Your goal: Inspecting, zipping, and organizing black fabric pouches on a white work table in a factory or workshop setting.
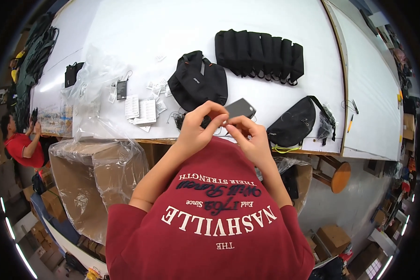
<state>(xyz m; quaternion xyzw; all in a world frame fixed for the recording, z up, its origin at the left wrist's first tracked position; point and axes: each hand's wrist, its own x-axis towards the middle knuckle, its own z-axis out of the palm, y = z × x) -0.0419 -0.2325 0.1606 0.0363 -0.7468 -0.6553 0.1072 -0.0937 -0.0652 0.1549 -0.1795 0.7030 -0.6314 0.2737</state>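
Note:
In front of my chest my left hand (201, 127) and my right hand (251, 140) meet, thumbs and forefingers pinched together. A dark grey hang tag (241, 108) stands up just beyond the fingertips and looks larger than the tags on the table, so it is held at them. The fingers cover its near edge, and any string there is too fine to see. Behind my left hand lies a tangle of black strings (178, 119). Farther off rests a black bag (199, 83) with small orange details. A black waist bag (291, 122) lies right of my right hand.
A row of folded black bags (259, 55) lies at the far side of the white table (140, 28). White paper labels (140, 109), a black tag (121, 90) and clear plastic (95, 77) are left. Below stands a plastic-lined carton (74, 177); a stool (340, 178) is right. A person in red (23, 147) works far left.

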